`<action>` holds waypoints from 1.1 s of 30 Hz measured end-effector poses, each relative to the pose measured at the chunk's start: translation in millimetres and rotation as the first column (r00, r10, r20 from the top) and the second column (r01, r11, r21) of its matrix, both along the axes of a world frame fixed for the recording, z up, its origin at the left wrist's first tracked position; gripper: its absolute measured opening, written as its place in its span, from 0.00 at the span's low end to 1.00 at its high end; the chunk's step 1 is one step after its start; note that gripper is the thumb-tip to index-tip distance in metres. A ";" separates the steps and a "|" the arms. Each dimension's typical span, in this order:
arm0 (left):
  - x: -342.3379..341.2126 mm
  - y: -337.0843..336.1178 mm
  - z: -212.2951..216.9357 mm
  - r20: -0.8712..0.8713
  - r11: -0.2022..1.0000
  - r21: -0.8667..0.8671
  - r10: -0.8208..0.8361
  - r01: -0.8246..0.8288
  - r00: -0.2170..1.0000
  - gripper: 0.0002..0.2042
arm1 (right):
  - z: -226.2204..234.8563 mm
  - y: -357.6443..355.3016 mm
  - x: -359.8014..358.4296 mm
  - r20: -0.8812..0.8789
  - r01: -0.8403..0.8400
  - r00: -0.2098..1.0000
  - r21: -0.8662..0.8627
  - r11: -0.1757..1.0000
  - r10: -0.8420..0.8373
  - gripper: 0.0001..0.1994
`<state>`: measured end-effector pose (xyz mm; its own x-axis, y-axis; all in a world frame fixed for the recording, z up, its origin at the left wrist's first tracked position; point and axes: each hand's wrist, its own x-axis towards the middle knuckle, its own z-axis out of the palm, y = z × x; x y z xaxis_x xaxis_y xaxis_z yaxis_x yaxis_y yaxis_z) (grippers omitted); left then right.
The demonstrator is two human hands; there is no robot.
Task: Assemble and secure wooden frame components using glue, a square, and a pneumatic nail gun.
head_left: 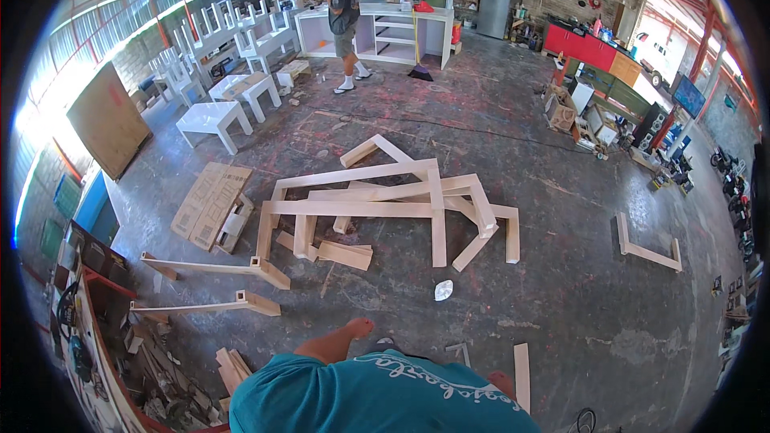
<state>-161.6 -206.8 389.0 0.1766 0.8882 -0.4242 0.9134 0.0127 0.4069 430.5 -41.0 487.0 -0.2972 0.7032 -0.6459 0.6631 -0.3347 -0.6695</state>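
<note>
Nearest is the person's teal shirt [353, 393]. From the left, two slim leg assemblies [212, 268] lie on the concrete floor [577, 273]; the left hand [361, 327] reaches forward, whether clenched or loose I can't tell. Ahead, well apart from it, pale wooden frames [369, 193] lie piled — likely stiff, fairly light but awkward, best gripped by the long rails near a corner. The right hand [503, 383] — grip also unclear — is beside a loose plank [522, 377].

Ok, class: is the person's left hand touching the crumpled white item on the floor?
Apart: the head view shows floor between the left hand and the white item.
</note>
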 end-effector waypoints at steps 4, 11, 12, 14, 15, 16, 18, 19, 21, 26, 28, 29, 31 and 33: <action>11.7 -11.3 -7.1 -0.206 0.977 -0.091 -0.206 0.191 0.957 0.11 | 42.3 17.2 -30.8 0.071 0.195 0.980 -0.160 0.968 -0.186 0.10; 32.7 -11.5 43.0 -0.135 0.974 -0.139 -0.198 0.179 0.971 0.14 | -143.0 15.3 82.5 -0.048 -0.510 0.826 0.362 0.780 0.562 0.17; 29.4 -23.2 31.1 -0.186 0.972 -0.105 -0.226 0.210 0.956 0.14 | -150.8 13.1 76.2 0.071 -0.625 0.766 0.313 0.715 0.638 0.18; 34.3 -21.7 27.8 -0.224 0.963 -0.067 -0.271 0.262 0.936 0.14 | -160.7 4.9 80.5 0.314 -0.796 0.602 0.162 0.583 0.734 0.19; 38.7 -13.8 37.4 -0.219 0.962 -0.103 -0.271 0.254 0.937 0.14 | -164.3 -1.3 86.8 0.421 -0.852 0.495 0.063 0.521 0.760 0.20; 41.0 -13.7 37.7 -0.215 0.963 -0.139 -0.258 0.232 0.942 0.14 | -166.1 -4.1 89.2 0.425 -0.853 0.490 0.056 0.518 0.761 0.20; 44.2 -15.2 38.8 -0.195 0.963 -0.059 -0.271 0.264 0.943 0.13 | -167.9 -10.6 95.1 0.433 -0.800 0.590 0.199 0.566 0.682 0.20; 38.1 -22.0 31.9 -0.201 0.957 0.006 -0.284 0.291 0.937 0.13 | -155.8 -13.4 77.5 0.420 -0.798 0.595 0.205 0.567 0.686 0.20; 28.8 -35.5 4.4 0.091 0.993 -0.083 0.096 -0.089 0.991 0.13 | -119.5 -10.8 42.9 0.446 -0.763 0.616 0.134 0.633 0.649 0.20; 49.9 -14.7 38.0 0.264 0.648 -0.503 0.745 -0.572 0.612 0.15 | -66.4 -4.6 46.1 0.021 -0.503 0.850 0.326 0.800 0.526 0.17; 44.3 -20.7 20.9 0.326 0.520 -0.577 0.854 -0.629 0.407 0.16 | -42.0 -6.3 23.4 -0.116 -0.338 0.926 0.166 0.926 0.359 0.14; 39.6 -22.2 16.6 0.325 0.522 -0.576 0.852 -0.629 0.410 0.16 | -30.6 -7.6 14.8 -0.165 -0.251 0.951 0.074 0.965 0.260 0.13; 28.0 -27.7 10.0 0.200 0.982 -0.083 0.186 -0.173 0.962 0.17 | -11.9 -10.6 0.1 -0.206 -0.162 0.967 -0.025 0.987 0.153 0.11; 20.7 -33.8 -5.8 0.228 0.945 -0.167 0.313 -0.280 0.922 0.17 | 5.2 -12.8 -18.6 -0.020 -0.098 0.995 -0.162 0.982 0.096 0.11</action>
